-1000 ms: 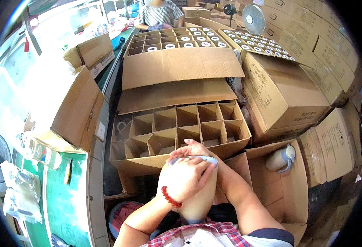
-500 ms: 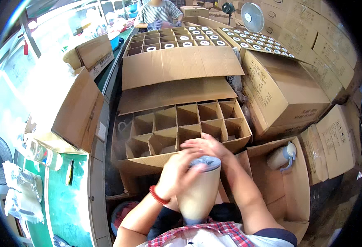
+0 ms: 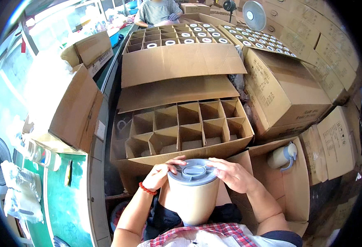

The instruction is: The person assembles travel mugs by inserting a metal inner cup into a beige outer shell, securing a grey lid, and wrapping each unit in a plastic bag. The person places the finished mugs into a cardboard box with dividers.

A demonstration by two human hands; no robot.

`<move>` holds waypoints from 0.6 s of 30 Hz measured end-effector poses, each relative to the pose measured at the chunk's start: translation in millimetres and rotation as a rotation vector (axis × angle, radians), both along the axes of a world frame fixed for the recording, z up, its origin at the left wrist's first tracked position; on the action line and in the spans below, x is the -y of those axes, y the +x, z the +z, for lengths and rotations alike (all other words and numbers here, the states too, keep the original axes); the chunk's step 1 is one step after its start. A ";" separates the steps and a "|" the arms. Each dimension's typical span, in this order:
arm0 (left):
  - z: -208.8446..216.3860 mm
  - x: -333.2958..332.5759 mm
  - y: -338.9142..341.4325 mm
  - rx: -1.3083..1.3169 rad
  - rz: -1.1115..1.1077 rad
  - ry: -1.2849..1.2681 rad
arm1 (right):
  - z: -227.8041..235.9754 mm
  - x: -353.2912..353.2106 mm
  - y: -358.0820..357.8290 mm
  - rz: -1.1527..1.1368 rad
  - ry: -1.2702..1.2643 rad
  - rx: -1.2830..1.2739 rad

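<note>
Between my legs a beige flask body [image 3: 194,201] stands with its wide end up, leaning so that this end faces me. A grey-blue disc [image 3: 194,173] with a ring and ribs covers that end. My left hand [image 3: 158,177] holds the disc's left rim with bent fingers. On the opposite rim lies my right hand [image 3: 235,175], its fingers pressed over the edge. The flask's narrow lower end is mostly hidden against my checked clothing.
Ahead is a divided carton [image 3: 176,154]; behind it, another [image 3: 183,61] holds several white-ringed pieces. A beige flask with a grey-blue handle [image 3: 280,156] lies in the right-hand open carton [image 3: 300,197]. A cutter [image 3: 68,173] rests on the green bench [image 3: 65,210]. A co-worker [image 3: 158,14] stands beyond.
My hands have parted from over the flask and settled on opposite sides of its disc. The disc now faces me more fully. The co-worker's hands have shifted.
</note>
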State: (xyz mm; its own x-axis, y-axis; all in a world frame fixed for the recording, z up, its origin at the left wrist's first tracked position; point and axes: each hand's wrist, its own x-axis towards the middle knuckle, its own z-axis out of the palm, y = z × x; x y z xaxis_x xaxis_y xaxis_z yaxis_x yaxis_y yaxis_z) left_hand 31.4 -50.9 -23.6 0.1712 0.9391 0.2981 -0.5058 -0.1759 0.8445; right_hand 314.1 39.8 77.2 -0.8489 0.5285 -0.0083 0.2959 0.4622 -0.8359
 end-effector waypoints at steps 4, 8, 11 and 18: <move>41.1 7.6 28.9 -0.280 0.275 -0.175 | -39.6 -38.8 -15.9 -0.172 -0.484 -0.122; 127.2 0.9 99.2 -1.309 0.610 0.361 | -107.2 -77.9 -90.1 0.376 -1.550 -0.438; 127.0 3.2 108.0 -1.384 0.628 0.230 | -113.0 -64.4 -113.1 0.619 -1.652 -0.511; 15.3 3.9 11.4 -0.153 0.122 0.112 | -35.3 -24.0 -14.9 0.103 -0.270 -0.170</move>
State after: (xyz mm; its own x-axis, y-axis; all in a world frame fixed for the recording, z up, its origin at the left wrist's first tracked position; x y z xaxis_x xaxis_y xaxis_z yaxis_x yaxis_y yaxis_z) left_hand 42.7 -54.8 -8.3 0.1099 0.9181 0.3809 -0.3425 -0.3248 0.8816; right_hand 299.2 63.7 41.8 -0.8991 0.4375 0.0096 0.1052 0.2375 -0.9657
